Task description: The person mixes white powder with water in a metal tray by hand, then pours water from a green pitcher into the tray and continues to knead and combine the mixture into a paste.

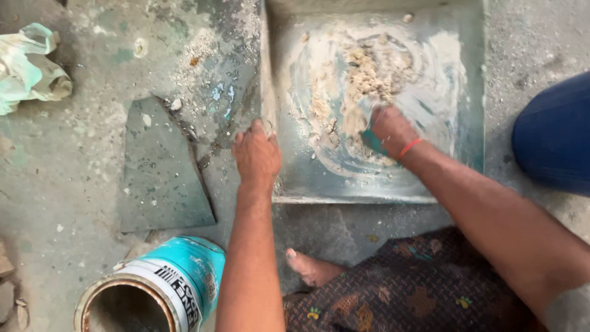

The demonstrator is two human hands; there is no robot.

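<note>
A square metal tray (467, 123) lies on the rough floor, smeared with pale sandy paste (362, 74) heaped near its middle. My left hand (257, 154) grips the tray's left rim, fingers curled over the edge. My right hand (388, 130), with a red thread at the wrist, is closed around a small teal-handled scraper (371, 140) and presses it into the paste. The blade is mostly hidden under powder and my fingers.
An open teal and white paint can (160, 292) lies at the lower left. A flat grey slab piece (161, 172) sits left of the tray. A crumpled bag (27, 67) is at far left. My bare foot (310, 267) and patterned cloth are below; a blue object (553, 135) is at right.
</note>
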